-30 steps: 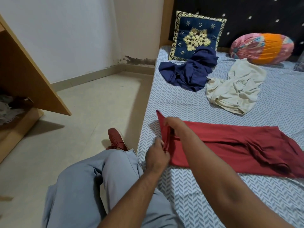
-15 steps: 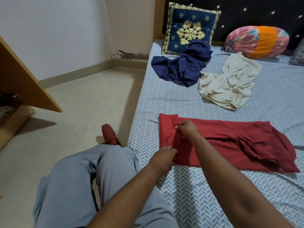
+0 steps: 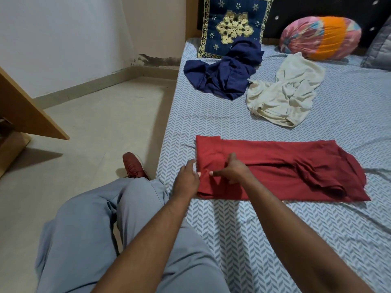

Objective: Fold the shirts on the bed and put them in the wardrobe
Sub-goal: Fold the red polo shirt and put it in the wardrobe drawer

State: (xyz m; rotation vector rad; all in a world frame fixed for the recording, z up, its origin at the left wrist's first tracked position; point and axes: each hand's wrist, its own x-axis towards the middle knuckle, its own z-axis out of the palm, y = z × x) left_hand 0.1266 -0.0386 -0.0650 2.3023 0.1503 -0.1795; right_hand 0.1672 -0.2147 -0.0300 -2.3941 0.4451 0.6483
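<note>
the red shirt (image 3: 285, 172) lies across the bed (image 3: 275, 229) near its edge as a long narrow band, its left end turned over and its right end rumpled. your left hand (image 3: 187, 179) rests with relaxed, fairly straight fingers at the shirt's left edge. your right hand (image 3: 232, 170) is spread flat and presses on the turned-over end. neither seems to be gripping cloth.

the folded end will likely spring open if you lift both hands at once, since only their pressure keeps it down. if you fold on without smoothing the bunched right end, those creases get locked in and the bundle goes lopsided. it may then slump apart on the carry to what looks like the wardrobe door (image 3: 25, 111). the navy shirt (image 3: 226, 75) and cream shirt (image 3: 285, 96) lie crumpled, well apart from it.
</note>
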